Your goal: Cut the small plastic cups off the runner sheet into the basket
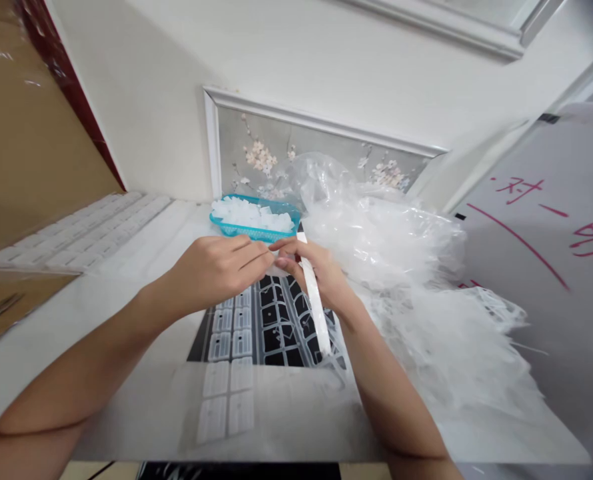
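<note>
My left hand (224, 270) is closed, its fingers bent and meeting the right hand's fingertips above the sheet. Between the fingertips is a small whitish piece (276, 261), mostly hidden. My right hand (316, 270) is closed around a long, flat white tool (312, 300) with a dark tip, which slants up past the fingers. Under the hands lies a clear plastic sheet of rectangular cells (276, 320) on a black mat (196, 347). Some cells at its left hold frosted rectangular pieces (221, 323); others to the right look cut out.
A blue basket (221, 225) of small frosted white pieces stands behind the hands. Beside it bulges a clear plastic bag (381, 227), with a heap of clear plastic scraps (451, 353) in front. Rows of white pieces (76, 230) lie at left. A whiteboard (541, 233) leans at right.
</note>
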A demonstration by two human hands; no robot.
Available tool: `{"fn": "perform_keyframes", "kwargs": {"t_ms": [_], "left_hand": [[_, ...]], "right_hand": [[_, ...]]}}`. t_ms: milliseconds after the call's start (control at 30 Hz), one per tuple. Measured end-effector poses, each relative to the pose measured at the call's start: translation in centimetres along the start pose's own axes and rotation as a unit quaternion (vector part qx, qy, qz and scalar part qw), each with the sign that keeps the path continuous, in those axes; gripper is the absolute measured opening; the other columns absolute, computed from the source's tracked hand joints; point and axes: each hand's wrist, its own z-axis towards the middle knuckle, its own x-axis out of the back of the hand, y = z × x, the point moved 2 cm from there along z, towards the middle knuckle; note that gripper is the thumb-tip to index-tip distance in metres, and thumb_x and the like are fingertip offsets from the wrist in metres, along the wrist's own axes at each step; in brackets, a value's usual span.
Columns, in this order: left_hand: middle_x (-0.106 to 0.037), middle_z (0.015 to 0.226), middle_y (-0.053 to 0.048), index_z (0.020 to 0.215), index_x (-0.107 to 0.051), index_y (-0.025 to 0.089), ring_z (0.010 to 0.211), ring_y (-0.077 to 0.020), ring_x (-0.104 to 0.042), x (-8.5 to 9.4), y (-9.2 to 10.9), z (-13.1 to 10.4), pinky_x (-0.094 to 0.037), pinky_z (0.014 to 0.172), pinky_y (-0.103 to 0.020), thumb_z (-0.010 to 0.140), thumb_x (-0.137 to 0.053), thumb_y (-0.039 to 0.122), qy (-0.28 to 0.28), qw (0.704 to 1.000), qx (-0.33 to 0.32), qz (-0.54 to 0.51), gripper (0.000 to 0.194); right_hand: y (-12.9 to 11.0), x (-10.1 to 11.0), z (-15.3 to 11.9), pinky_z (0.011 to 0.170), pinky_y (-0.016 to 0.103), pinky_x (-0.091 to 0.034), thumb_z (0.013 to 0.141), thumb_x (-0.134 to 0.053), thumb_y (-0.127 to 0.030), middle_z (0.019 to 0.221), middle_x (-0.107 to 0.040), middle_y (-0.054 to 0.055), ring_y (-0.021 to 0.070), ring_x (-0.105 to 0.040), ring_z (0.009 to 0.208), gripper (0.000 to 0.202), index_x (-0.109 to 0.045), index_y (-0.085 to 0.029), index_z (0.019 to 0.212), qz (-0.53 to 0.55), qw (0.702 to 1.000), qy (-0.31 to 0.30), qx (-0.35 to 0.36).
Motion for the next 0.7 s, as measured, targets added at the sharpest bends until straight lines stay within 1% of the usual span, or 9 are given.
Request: {"fn": "perform_keyframes", "kwargs": {"t_ms": [100,167,233,300,400,533,600,667,700], "left_hand": [[-0.07,0.084,-0.002,0.088,-0.069,0.025,0.073,-0.0166,-0.063,-0.4,-0.3,-0.2,-0.037,0.062,-0.028,0.092,-0.057,0.028,-0.053,0.998,-0.025,0.03,0.012],[-0.071,0.086,-0.002,0.09,-0.069,0.026,0.074,-0.0176,-0.064,-0.6,-0.4,-0.3,-0.037,0.062,-0.028,0.091,-0.059,0.029,-0.054,0.998,-0.007,0.021,0.011],[-0.071,0.084,-0.002,0.088,-0.07,0.027,0.074,-0.0179,-0.064,-0.8,-0.3,-0.4,-0.037,0.061,-0.029,0.089,-0.06,0.029,-0.047,0.999,0.018,-0.002,0.01],[-0.07,0.08,-0.002,0.083,-0.07,0.027,0.072,-0.0178,-0.064,-1.1,0.0,-0.3,-0.037,0.061,-0.029,0.087,-0.062,0.029,-0.026,0.998,0.05,-0.027,0.01],[-0.069,0.074,0.0,0.077,-0.07,0.026,0.065,-0.0162,-0.061,-1.4,0.0,0.1,-0.035,0.059,-0.029,0.084,-0.063,0.028,0.03,0.992,0.116,-0.047,0.01],[-0.068,0.076,0.0,0.076,-0.069,0.024,0.064,-0.014,-0.057,-1.0,-2.2,0.5,-0.039,0.064,-0.029,0.081,-0.063,0.024,0.115,0.97,0.211,-0.047,0.007],[-0.066,0.072,0.002,0.077,-0.067,0.023,0.056,-0.0113,-0.052,-0.6,-3.4,0.5,-0.038,0.06,-0.028,0.082,-0.064,0.024,0.129,0.953,0.264,-0.067,0.006],[-0.06,0.064,0.003,0.078,-0.065,0.022,0.047,-0.0094,-0.043,-0.3,-4.0,0.4,-0.034,0.052,-0.027,0.084,-0.062,0.025,0.121,0.941,0.305,-0.09,0.006],[-0.057,0.061,0.004,0.078,-0.063,0.022,0.046,-0.0092,-0.041,-0.2,-4.0,0.3,-0.032,0.05,-0.027,0.084,-0.061,0.024,0.112,0.938,0.311,-0.101,0.006]], "right_hand": [[0.0,0.2,-0.1,0.082,0.033,-0.052,0.092,-0.062,-0.031,0.112,-0.072,0.005,0.0185,-0.068,0.098,0.009,-0.067,-0.023,0.092,0.014,1.0,0.0,0.002],[0.0,0.3,-0.1,0.081,0.032,-0.053,0.09,-0.064,-0.031,0.114,-0.071,0.005,0.019,-0.069,0.099,0.009,-0.067,-0.023,0.094,0.029,1.0,-0.004,0.003],[-0.1,0.3,-0.2,0.082,0.033,-0.054,0.092,-0.062,-0.029,0.114,-0.071,0.005,0.0191,-0.069,0.102,0.008,-0.067,-0.022,0.094,0.032,0.999,-0.009,0.007],[-0.3,0.2,-0.3,0.085,0.034,-0.054,0.093,-0.058,-0.025,0.114,-0.071,0.005,0.0192,-0.068,0.105,0.008,-0.066,-0.022,0.094,0.016,1.0,-0.002,0.022],[-1.1,0.3,-0.5,0.091,0.038,-0.053,0.095,-0.055,-0.021,0.116,-0.07,0.004,0.0191,-0.066,0.107,0.011,-0.066,-0.023,0.096,-0.018,0.998,0.032,0.055],[-2.5,1.0,-1.0,0.091,0.037,-0.053,0.095,-0.055,-0.019,0.115,-0.069,0.003,0.0186,-0.066,0.108,0.013,-0.066,-0.025,0.095,-0.029,0.994,0.073,0.076],[-3.1,1.4,-1.2,0.091,0.036,-0.053,0.094,-0.057,-0.018,0.114,-0.07,0.003,0.0182,-0.066,0.109,0.011,-0.066,-0.024,0.093,-0.027,0.993,0.086,0.075],[-3.4,1.8,-1.2,0.093,0.035,-0.052,0.093,-0.058,-0.019,0.112,-0.071,0.002,0.0177,-0.066,0.108,0.009,-0.065,-0.024,0.091,-0.023,0.993,0.091,0.074],[-3.5,1.9,-1.2,0.093,0.035,-0.051,0.093,-0.059,-0.019,0.111,-0.071,0.002,0.0175,-0.066,0.107,0.008,-0.065,-0.024,0.09,-0.016,0.993,0.093,0.074]]}}
